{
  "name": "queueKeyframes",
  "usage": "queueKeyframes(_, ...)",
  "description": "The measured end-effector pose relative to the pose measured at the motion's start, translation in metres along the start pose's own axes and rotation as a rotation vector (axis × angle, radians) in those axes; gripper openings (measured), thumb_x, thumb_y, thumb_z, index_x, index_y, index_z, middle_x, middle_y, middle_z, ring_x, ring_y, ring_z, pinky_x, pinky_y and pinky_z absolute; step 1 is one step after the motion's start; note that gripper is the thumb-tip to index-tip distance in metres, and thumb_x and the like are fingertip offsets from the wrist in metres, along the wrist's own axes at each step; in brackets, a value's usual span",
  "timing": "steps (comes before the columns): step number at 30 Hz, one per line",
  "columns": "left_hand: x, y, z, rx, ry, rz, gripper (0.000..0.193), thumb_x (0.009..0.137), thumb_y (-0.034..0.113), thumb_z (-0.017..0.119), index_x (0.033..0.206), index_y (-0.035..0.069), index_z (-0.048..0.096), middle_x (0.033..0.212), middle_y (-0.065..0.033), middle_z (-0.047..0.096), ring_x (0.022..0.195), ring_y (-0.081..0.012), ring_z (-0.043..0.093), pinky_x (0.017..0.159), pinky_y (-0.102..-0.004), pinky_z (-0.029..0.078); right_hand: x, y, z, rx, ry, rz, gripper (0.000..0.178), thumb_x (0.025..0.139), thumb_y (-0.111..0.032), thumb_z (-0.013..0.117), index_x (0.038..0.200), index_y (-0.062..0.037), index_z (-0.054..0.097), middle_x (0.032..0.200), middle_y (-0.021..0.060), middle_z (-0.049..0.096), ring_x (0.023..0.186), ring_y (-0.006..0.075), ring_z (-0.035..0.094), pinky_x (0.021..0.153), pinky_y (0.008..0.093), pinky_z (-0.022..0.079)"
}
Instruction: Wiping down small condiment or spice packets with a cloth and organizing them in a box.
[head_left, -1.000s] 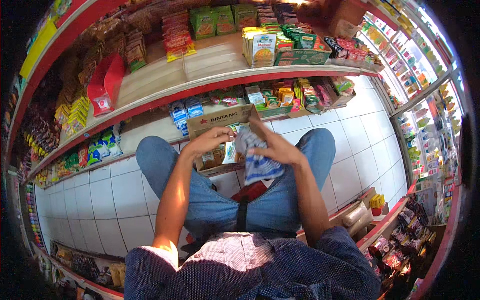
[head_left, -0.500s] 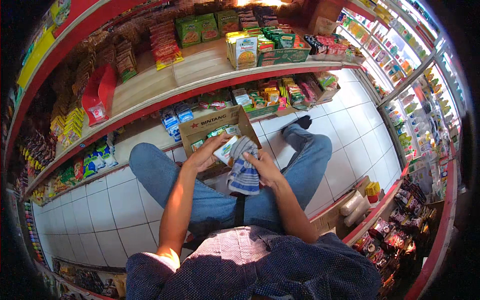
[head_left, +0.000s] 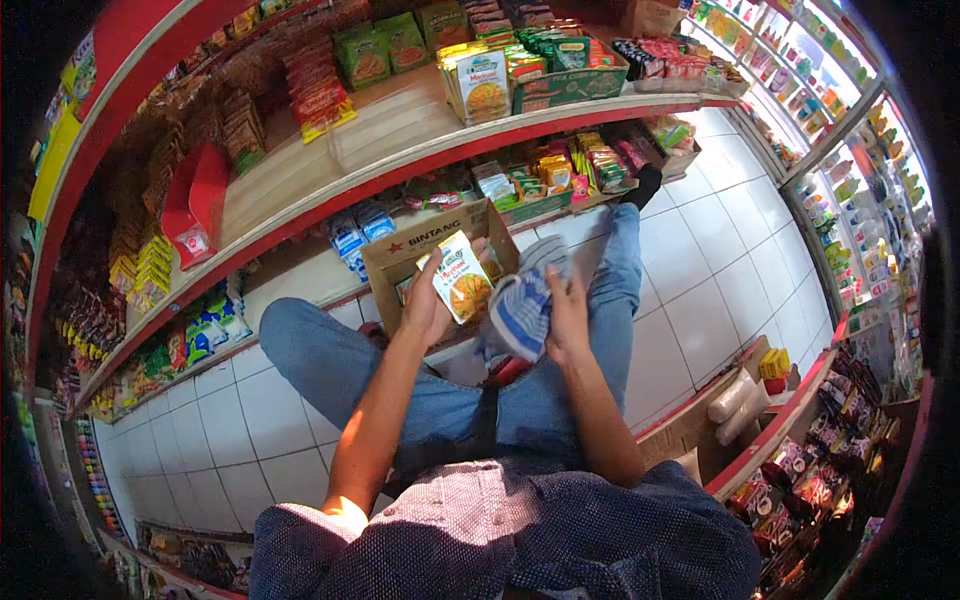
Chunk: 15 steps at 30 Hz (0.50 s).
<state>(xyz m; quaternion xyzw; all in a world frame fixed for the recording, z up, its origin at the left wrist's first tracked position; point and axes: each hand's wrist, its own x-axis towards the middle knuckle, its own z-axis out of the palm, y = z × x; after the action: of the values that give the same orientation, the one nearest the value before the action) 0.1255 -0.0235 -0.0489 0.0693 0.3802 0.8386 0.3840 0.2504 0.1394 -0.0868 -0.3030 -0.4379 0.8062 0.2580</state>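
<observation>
My left hand (head_left: 428,305) grips a white food packet (head_left: 461,279) by its left edge, with the pictured front turned up toward me. Fingers of that hand show behind the packet. In my right hand (head_left: 568,318) is a bunched grey, white and blue striped cloth (head_left: 524,305), slightly blurred and apart from the packet. Both hands are over my lap, at the near side of an open cardboard box (head_left: 392,262). Much of what lies in the box is hidden behind the packet and my left hand.
A red-edged shelf (head_left: 330,170) runs across the front, with similar white packets (head_left: 485,85) and a green carton of sachets (head_left: 570,85) on it. Blue and white packs (head_left: 362,232) lie on the lower shelf. My bent legs (head_left: 315,345) flank the box on the white tiled floor (head_left: 215,425).
My right hand has drawn the cloth away from the packet, to the right. The packet has tilted upright and now shows its full front. My right leg has stretched out farther ahead.
</observation>
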Motion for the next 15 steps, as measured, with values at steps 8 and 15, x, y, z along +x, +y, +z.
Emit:
queueKeyframes(8, -0.01, -0.008, 0.0, -0.273, 0.083, -0.182, 0.087, 0.097, 0.074, 0.034, 0.153, 0.008, 0.038, 0.15, -0.014, 0.051, 0.137, -0.0295, 0.05, 0.116, -0.0512, 0.038, -0.045, -0.011, 0.056, -1.051, -0.548, -0.794, 0.056, 0.102, -0.02, 0.054, 0.153, -0.0055, 0.038, 0.153, 0.0278, 0.04, 0.141, 0.0409, 0.042, 0.118, 0.0505, 0.03)
queueKeyframes(15, -0.009, -0.022, -0.002, -0.359, -0.036, -0.147, 0.065, 0.108, 0.052, 0.033, 0.155, 0.008, 0.035, 0.155, -0.0127, 0.044, 0.14, -0.0317, 0.046, 0.12, -0.0464, 0.032, -0.03, 0.002, 0.05, -1.034, -0.58, -0.784, 0.057, 0.096, -0.01, 0.057, 0.152, -0.0113, 0.045, 0.157, 0.0171, 0.041, 0.147, 0.0381, 0.035, 0.122, 0.053, 0.022)
